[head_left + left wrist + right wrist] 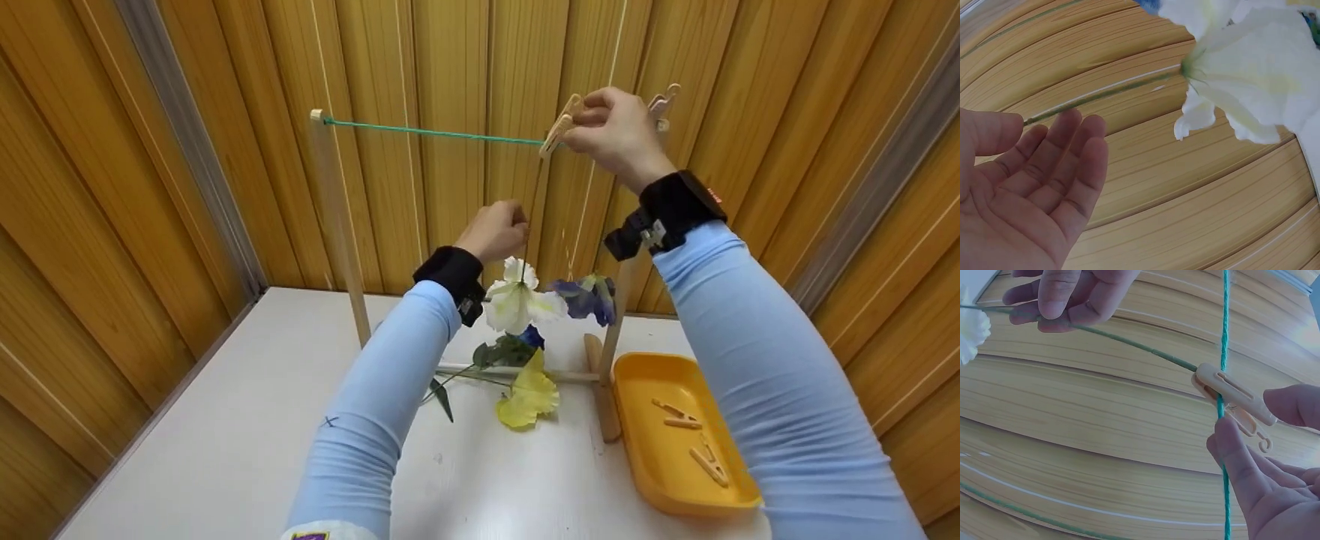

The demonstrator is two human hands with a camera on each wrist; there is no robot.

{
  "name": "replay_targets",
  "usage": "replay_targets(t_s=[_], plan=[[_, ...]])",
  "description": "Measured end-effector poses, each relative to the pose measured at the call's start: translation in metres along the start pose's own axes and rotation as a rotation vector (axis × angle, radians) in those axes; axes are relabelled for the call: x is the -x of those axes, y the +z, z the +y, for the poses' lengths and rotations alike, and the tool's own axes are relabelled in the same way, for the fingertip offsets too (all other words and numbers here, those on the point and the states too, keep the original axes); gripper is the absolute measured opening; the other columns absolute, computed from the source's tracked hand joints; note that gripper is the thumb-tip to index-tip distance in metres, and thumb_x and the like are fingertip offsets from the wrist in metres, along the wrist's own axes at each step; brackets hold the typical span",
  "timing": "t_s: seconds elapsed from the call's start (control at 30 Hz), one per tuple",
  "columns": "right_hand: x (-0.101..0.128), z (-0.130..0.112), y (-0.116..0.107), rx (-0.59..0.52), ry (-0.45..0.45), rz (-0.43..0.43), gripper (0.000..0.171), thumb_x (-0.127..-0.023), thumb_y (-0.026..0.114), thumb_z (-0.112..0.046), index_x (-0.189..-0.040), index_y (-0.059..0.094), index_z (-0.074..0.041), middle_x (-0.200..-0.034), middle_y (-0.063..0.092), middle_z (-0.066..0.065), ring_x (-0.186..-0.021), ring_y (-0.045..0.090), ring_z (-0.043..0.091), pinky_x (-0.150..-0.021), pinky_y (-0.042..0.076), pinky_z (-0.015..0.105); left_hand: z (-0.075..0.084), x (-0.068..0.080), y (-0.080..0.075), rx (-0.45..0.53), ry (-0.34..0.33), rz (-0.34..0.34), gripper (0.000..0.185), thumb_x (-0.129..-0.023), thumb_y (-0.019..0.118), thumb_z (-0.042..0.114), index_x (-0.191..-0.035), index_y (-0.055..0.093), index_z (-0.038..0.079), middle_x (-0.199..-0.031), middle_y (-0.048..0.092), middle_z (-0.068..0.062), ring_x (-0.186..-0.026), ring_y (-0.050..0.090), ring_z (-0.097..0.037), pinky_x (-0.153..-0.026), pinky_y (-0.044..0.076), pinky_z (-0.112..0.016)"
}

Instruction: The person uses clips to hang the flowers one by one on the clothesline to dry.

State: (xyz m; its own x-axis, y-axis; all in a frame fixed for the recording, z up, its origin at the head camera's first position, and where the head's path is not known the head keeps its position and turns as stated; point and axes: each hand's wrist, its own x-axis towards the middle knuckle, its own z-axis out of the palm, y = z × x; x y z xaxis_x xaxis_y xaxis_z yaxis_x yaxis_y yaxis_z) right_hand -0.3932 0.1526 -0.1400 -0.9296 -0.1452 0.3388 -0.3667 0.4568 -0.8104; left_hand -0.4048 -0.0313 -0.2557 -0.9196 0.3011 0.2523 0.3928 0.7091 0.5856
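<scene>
Right hand (615, 135) is pinching the clothespin (1233, 395) onto the string (435, 133); stem (1129, 343) is hanging below, left hand (495, 231) pinching it lower down.

Glossy plastic tray (645, 375), wooden clothespin (559, 127), twisted green string (427, 133).
</scene>
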Motion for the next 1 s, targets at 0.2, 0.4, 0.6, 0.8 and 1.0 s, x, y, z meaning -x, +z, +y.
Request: replay_targets(t_s=[0.2, 0.4, 0.6, 0.8, 1.0], plan=[[0.018, 0.013, -0.01, -0.036, -0.188, 0.081, 0.047, -0.094, 0.062, -0.005, -0.139, 0.054, 0.006, -0.138, 0.061, 0.021, -0.127, 0.061, 0.027, -0.104, 0.051, 0.029, -0.001, 0.005, -0.004, 0.025, 0.007, -0.003, 0.024, -0.107, 0.051, 0.014, -0.12, 0.064, -0.001, -0.114, 0.069, -0.016, -0.093, 0.06, -0.021, -0.078, 0.049, -0.031], [0.046, 0.038, -0.021, -0.032, -0.33, 0.131, 0.035, -0.099, 0.063, -0.003, -0.132, 0.061, 0.008, -0.13, 0.066, 0.02, -0.114, 0.065, 0.015, -0.099, 0.052, 0.023, 0.0, 0.017, -0.013, -0.03, 0.007, 0.003, 0.024, -0.109, 0.051, 0.019, -0.121, 0.063, 0.003, -0.114, 0.069, -0.013, -0.099, 0.063, -0.024, -0.084, 0.052, -0.035], [0.092, 0.077, -0.023, 0.153, -0.39, 0.16, 0.034, -0.104, 0.059, -0.008, -0.136, 0.062, 0.003, -0.135, 0.066, 0.017, -0.113, 0.064, 0.016, -0.095, 0.048, 0.015, 0.0, 0.044, -0.017, -0.13, 0.071, 0.055, 0.025, -0.109, 0.052, 0.023, -0.118, 0.064, 0.002, -0.114, 0.067, -0.014, -0.103, 0.064, -0.026, -0.089, 0.053, -0.038], [0.131, 0.119, -0.008, 0.303, -0.45, 0.174, 0.041, -0.103, 0.061, -0.009, -0.142, 0.056, 0.003, -0.146, 0.056, 0.023, -0.132, 0.055, 0.04, -0.114, 0.042, 0.051, -0.007, 0.075, -0.012, -0.167, 0.12, 0.128, 0.039, -0.11, 0.051, 0.027, -0.134, 0.06, -0.002, -0.129, 0.063, -0.02, -0.117, 0.062, -0.032, -0.1, 0.052, -0.043], [0.163, 0.148, 0.018, 0.377, -0.411, 0.145, 0.049, -0.103, 0.062, -0.013, -0.148, 0.049, 0.003, -0.155, 0.045, 0.024, -0.143, 0.044, 0.042, -0.113, 0.035, 0.064, -0.023, 0.103, 0.004, -0.16, 0.151, 0.228, 0.047, -0.111, 0.048, 0.032, -0.141, 0.057, -0.003, -0.139, 0.059, -0.021, -0.128, 0.057, -0.035, -0.109, 0.045, -0.048]])
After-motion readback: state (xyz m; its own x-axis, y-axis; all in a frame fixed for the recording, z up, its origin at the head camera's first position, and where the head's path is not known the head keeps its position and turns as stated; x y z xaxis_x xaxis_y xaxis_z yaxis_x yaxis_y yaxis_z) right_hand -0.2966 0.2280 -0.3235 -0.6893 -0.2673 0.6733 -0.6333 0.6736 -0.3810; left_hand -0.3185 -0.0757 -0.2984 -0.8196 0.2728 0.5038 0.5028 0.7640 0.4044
